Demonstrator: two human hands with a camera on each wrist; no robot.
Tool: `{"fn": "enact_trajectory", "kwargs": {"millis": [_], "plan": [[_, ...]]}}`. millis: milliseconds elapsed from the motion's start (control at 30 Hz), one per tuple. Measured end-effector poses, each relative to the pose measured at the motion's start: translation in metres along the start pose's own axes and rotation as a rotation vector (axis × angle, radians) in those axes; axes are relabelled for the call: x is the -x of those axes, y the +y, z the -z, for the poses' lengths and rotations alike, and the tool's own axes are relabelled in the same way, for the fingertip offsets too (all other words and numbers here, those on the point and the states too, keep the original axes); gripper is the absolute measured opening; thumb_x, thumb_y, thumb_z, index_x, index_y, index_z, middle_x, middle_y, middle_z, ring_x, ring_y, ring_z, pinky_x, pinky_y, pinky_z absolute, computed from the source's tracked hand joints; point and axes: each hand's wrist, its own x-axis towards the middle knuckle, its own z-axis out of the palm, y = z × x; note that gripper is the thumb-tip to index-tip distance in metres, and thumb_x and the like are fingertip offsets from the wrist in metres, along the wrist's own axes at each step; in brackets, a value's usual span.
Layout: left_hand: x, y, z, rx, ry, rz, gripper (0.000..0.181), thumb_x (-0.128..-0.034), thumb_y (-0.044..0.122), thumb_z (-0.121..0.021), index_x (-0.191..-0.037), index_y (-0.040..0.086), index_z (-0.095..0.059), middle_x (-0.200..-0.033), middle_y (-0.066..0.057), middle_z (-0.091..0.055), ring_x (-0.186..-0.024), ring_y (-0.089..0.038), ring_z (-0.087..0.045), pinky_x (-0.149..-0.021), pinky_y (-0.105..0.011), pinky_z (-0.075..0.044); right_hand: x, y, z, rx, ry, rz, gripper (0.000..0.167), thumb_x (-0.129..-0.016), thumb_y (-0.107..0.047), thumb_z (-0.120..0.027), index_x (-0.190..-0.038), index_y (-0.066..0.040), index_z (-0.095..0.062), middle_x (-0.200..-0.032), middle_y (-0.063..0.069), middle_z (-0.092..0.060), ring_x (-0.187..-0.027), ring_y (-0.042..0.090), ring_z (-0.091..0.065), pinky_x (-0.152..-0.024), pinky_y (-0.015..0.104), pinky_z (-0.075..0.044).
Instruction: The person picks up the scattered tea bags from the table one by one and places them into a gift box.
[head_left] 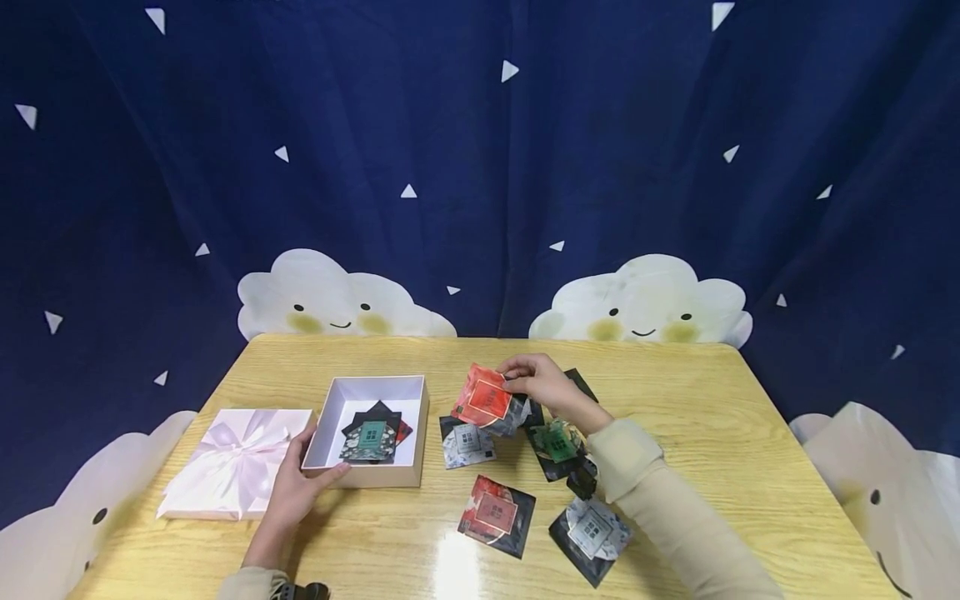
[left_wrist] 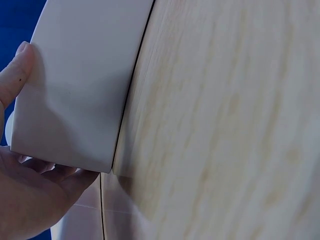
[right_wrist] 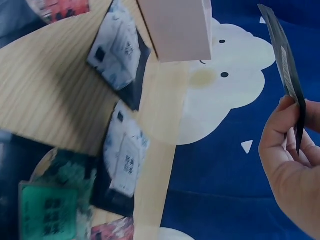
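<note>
My right hand (head_left: 551, 385) pinches a red flat sachet (head_left: 482, 398) by its edge, raised above the table. In the right wrist view the sachet (right_wrist: 284, 62) is seen edge-on between thumb and fingers. My left hand (head_left: 291, 493) grips the near left corner of an open white box (head_left: 375, 477), thumb on the front wall and fingers along the left side. Several sachets lie stacked inside, a green-labelled one (head_left: 372, 437) on top. Below the raised sachet lies a blue-and-white sachet (head_left: 468, 440). A green-labelled sachet (head_left: 557, 443) lies under the right forearm.
A pale pink lid (head_left: 240, 467) with a ribbon bow lies left of the box. Nearer the front are a red-and-black sachet (head_left: 495, 515) and a grey-and-black sachet (head_left: 591, 533). Another dark sachet (head_left: 580, 383) shows behind the right wrist. A dark blue curtain (head_left: 480, 167) hangs behind the wooden table (head_left: 697, 467).
</note>
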Motion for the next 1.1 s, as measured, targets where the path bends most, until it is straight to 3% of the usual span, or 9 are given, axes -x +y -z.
{"fn": "enact_trajectory", "kwargs": {"millis": [100, 200, 267, 533, 800, 1100], "plan": [[0.000, -0.001, -0.001, -0.002, 0.001, -0.004, 0.087, -0.0732, 0.001, -0.072, -0.141, -0.004, -0.017, -0.140, -0.028, -0.026, -0.125, -0.036, -0.028, -0.101, -0.027, -0.024, -0.005, -0.005, -0.004, -0.021, 0.008, -0.017, 0.025, -0.084, 0.002, -0.059, -0.109, 0.006, -0.059, -0.085, 0.007, -0.058, -0.075, 0.015, -0.054, -0.063, 0.025, -0.046], [0.001, -0.001, -0.001, 0.000, 0.003, -0.013, 0.087, -0.0732, 0.001, -0.072, -0.141, -0.004, -0.018, -0.140, -0.028, -0.026, -0.124, -0.036, -0.028, -0.090, -0.008, -0.024, -0.011, -0.009, -0.008, -0.023, 0.007, -0.029, 0.026, -0.084, 0.001, -0.060, -0.109, 0.004, -0.059, -0.086, 0.008, -0.059, -0.075, 0.015, -0.054, -0.064, 0.025, -0.047], [0.001, -0.002, -0.002, 0.009, 0.002, -0.020, 0.087, -0.0733, 0.000, -0.072, -0.141, -0.004, -0.018, -0.140, -0.028, -0.025, -0.124, -0.036, -0.028, -0.085, -0.002, -0.023, -0.014, -0.010, -0.011, -0.015, 0.001, -0.027, 0.026, -0.084, 0.001, -0.060, -0.109, 0.004, -0.059, -0.086, 0.007, -0.059, -0.075, 0.014, -0.054, -0.064, 0.025, -0.046], [0.001, 0.000, 0.000, -0.018, 0.005, -0.010, 0.087, -0.0736, 0.002, -0.073, -0.141, -0.004, -0.018, -0.139, -0.028, -0.027, -0.124, -0.036, -0.029, -0.086, -0.005, -0.023, -0.028, -0.013, -0.028, -0.050, -0.013, 0.000, 0.025, -0.083, 0.003, -0.060, -0.108, 0.006, -0.060, -0.083, 0.007, -0.060, -0.070, 0.012, -0.054, -0.058, 0.023, -0.044], [0.002, 0.001, 0.001, -0.047, 0.003, -0.014, 0.087, -0.0743, 0.005, -0.073, -0.141, -0.004, -0.018, -0.138, -0.028, -0.029, -0.123, -0.036, -0.030, -0.086, -0.007, -0.023, -0.037, -0.013, -0.052, -0.083, -0.009, -0.017, 0.025, -0.082, 0.003, -0.061, -0.107, 0.005, -0.061, -0.087, 0.010, -0.063, -0.073, 0.011, -0.057, -0.062, 0.023, -0.048], [0.002, 0.002, 0.000, -0.035, 0.010, -0.030, 0.086, -0.0740, 0.003, -0.072, -0.141, -0.005, -0.019, -0.138, -0.029, -0.029, -0.122, -0.035, -0.031, -0.086, -0.005, -0.024, -0.047, -0.013, -0.083, -0.145, -0.005, -0.050, 0.023, -0.082, 0.003, -0.061, -0.105, 0.007, -0.060, -0.087, 0.012, -0.064, -0.067, 0.010, -0.056, -0.056, 0.022, -0.048]]}}
